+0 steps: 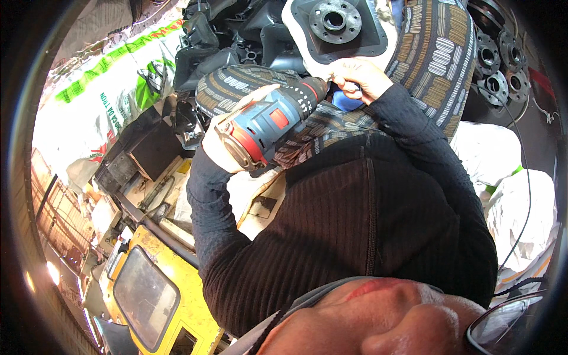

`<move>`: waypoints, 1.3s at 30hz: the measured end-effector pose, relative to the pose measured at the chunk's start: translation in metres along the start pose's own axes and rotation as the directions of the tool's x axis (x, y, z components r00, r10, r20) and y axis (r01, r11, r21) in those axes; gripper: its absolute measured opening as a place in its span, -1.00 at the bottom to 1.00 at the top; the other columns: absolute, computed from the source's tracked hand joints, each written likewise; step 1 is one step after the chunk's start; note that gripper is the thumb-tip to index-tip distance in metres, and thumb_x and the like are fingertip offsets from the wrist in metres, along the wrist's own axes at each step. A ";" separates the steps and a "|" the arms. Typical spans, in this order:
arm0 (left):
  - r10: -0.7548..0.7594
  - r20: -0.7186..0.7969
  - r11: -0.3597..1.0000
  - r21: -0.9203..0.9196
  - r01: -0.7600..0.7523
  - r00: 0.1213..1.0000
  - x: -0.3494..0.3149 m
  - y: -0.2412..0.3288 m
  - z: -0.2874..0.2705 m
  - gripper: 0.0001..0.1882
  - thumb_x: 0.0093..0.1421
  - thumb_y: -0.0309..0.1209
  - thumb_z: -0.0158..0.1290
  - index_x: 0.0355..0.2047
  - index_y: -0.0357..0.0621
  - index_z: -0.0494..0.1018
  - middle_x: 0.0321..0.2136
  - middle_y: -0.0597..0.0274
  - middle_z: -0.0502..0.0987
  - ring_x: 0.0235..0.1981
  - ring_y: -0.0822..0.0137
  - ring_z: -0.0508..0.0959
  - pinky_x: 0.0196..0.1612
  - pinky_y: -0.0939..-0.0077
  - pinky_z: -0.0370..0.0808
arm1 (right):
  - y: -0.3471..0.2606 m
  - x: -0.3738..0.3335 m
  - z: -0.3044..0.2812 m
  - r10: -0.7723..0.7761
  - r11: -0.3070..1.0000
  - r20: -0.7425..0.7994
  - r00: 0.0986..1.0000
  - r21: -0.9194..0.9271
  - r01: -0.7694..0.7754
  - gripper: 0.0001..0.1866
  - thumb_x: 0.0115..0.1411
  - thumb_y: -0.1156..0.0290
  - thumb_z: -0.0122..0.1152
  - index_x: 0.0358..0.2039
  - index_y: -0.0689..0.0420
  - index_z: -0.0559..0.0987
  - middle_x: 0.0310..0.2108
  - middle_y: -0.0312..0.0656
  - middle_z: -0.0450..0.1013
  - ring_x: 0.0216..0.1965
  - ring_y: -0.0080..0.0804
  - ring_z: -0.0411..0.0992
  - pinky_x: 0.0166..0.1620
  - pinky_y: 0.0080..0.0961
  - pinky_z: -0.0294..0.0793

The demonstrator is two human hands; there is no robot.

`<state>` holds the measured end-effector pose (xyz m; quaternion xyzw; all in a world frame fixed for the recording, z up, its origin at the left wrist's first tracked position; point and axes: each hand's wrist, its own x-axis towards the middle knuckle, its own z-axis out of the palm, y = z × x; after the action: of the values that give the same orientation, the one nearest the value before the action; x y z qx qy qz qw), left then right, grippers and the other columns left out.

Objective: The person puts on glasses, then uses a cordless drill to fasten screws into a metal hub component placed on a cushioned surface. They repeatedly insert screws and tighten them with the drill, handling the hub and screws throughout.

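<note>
Here left hand (222, 145) gripped blue drill (269, 121) (red trim), right hand (358, 77) pinched closed at its chuck (315, 89) tip.

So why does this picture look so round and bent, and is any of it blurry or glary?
Head view: the fisheye lens bends edges toward a dark round rim; the blue cordless drill in the left hand is sharp and evenly lit; the skin at the lower edge is close and blurred; a small glare spot sits at the far left.

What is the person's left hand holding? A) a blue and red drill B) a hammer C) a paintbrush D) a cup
A: the left hand wraps around a blue and red drill, whose tip points toward the right hand.
</note>
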<state>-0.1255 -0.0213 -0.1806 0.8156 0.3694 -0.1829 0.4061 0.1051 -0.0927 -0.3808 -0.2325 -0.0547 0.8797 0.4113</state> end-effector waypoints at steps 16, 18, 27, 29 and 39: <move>0.295 -0.407 0.938 0.295 -0.182 0.864 -0.008 -0.003 0.013 -0.64 -0.09 -0.40 0.28 -0.21 0.02 0.57 -0.27 0.27 0.58 -0.25 0.21 0.60 -0.19 0.32 0.53 | 0.000 0.002 0.005 -0.166 0.979 -0.053 0.985 0.112 0.171 -0.65 0.32 0.35 -0.01 0.05 0.24 0.44 -0.48 -0.39 0.34 -0.60 -0.77 0.15 -0.61 -0.82 0.12; 0.240 -0.408 0.958 0.248 -0.147 0.881 -0.003 -0.005 0.011 -0.67 -0.06 -0.38 0.27 -0.22 0.02 0.57 -0.29 0.26 0.59 -0.26 0.20 0.60 -0.19 0.31 0.53 | 0.001 0.002 0.004 -0.189 0.973 -0.136 0.973 0.107 0.204 -0.65 0.34 0.33 -0.05 0.06 0.21 0.44 -0.48 -0.39 0.34 -0.59 -0.75 0.16 -0.61 -0.81 0.12; 0.015 -0.379 0.999 0.042 0.001 0.925 0.034 -0.024 -0.002 -0.57 -0.06 -0.36 0.29 -0.14 -0.11 0.49 -0.25 0.15 0.55 -0.25 0.14 0.57 -0.18 0.30 0.48 | 0.019 0.005 -0.011 -0.205 0.979 -0.559 0.803 -0.124 0.163 -0.67 0.36 0.20 -0.08 -0.06 0.13 0.52 -0.52 -0.40 0.33 -0.62 -0.75 0.17 -0.63 -0.78 0.13; 0.161 -0.443 0.984 0.142 -0.109 0.882 0.045 -0.028 -0.002 -0.58 -0.04 -0.36 0.29 -0.15 -0.17 0.49 -0.32 0.17 0.56 -0.37 0.21 0.58 -0.33 0.40 0.50 | 0.019 0.006 -0.013 -0.217 0.976 -0.593 0.775 -0.139 0.167 -0.68 0.36 0.20 -0.07 -0.06 0.11 0.52 -0.53 -0.41 0.33 -0.63 -0.76 0.17 -0.63 -0.77 0.14; 0.072 -0.191 0.987 0.157 -0.041 0.979 0.070 -0.029 -0.022 -0.60 -0.05 -0.43 0.22 -0.13 -0.12 0.51 -0.23 0.06 0.57 -0.22 0.16 0.59 -0.13 0.28 0.52 | 0.017 0.025 -0.017 -0.347 0.938 -0.654 0.672 -0.240 0.251 -0.68 0.35 0.21 -0.04 -0.09 0.19 0.48 -0.59 -0.39 0.36 -0.63 -0.71 0.24 -0.56 -0.71 0.23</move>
<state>-0.1017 0.0395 -0.2242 0.8685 0.3692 -0.1178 0.3092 0.0873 -0.0868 -0.4101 -0.5555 0.0068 0.6454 0.5243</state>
